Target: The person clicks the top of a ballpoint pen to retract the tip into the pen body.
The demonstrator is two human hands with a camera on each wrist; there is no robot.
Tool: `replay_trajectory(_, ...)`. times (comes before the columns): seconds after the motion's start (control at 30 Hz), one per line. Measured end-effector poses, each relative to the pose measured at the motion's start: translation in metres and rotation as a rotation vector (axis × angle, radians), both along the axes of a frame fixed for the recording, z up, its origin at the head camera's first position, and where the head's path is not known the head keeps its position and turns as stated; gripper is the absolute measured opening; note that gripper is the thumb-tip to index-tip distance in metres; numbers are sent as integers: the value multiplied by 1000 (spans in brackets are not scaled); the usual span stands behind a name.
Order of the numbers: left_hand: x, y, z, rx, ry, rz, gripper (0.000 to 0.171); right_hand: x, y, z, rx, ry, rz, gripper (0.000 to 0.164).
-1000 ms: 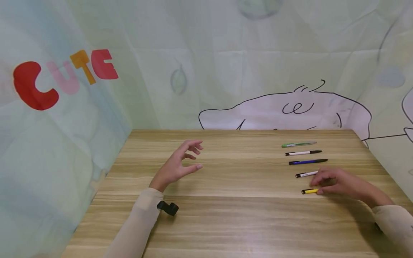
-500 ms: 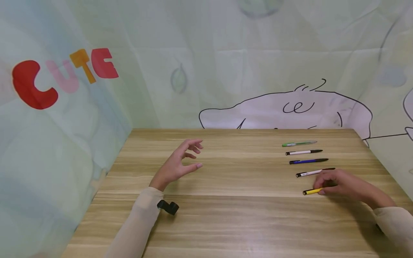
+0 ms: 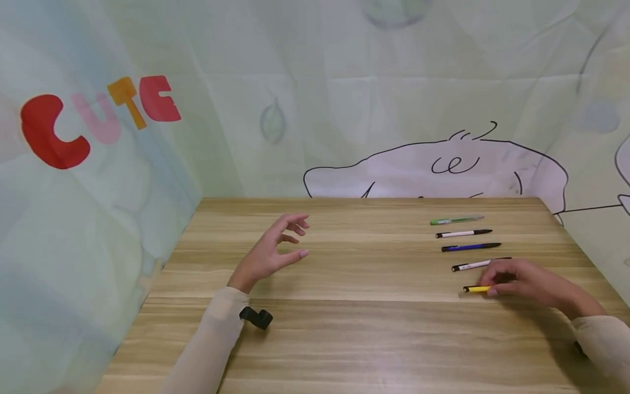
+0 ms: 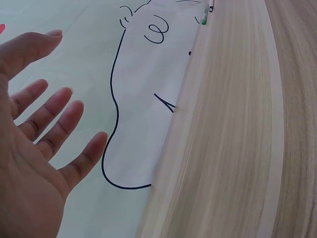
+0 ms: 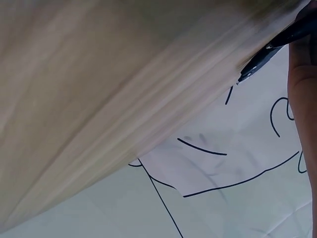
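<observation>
My right hand (image 3: 531, 283) pinches a yellow pen (image 3: 477, 289) between thumb and fingers at the right of the table. The pen's black left end sits slightly above the wood, a faint shadow under it; its right part is hidden by the hand. Just behind lies a white pen (image 3: 471, 266) with black ends, partly covered by the fingers. In the right wrist view, dark pen tips (image 5: 257, 64) show beside part of the hand (image 5: 303, 104). My left hand (image 3: 266, 251) hovers over the table's left half, fingers spread and loosely bent, holding nothing; its palm (image 4: 29, 188) shows in the left wrist view.
Behind the white pen, a blue pen (image 3: 470, 247), another white pen (image 3: 462, 233) and a green pen (image 3: 455, 220) lie in a row, roughly parallel. The wooden table (image 3: 344, 339) meets a printed cloth backdrop (image 3: 315, 109) at its back and sides.
The yellow pen has lifted a little off the table in my right hand, which has shifted slightly right. My left hand and the other pens have stayed in place.
</observation>
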State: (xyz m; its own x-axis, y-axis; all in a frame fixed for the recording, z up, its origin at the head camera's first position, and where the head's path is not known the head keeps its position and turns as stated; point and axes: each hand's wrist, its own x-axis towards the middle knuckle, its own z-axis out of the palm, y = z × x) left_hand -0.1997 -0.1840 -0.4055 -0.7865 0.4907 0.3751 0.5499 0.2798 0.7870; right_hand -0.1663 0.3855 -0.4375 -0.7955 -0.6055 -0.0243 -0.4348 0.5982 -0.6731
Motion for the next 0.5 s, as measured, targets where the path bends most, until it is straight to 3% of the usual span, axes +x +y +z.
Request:
replay_trajectory(0.33,18,9,28,14,-19,-8,67,-1,3,-1,-96,-35,48,14)
replay_trajectory(0.5,19,11,30,10,-17,-10,66,-2,1,4,-88,-102,23,13)
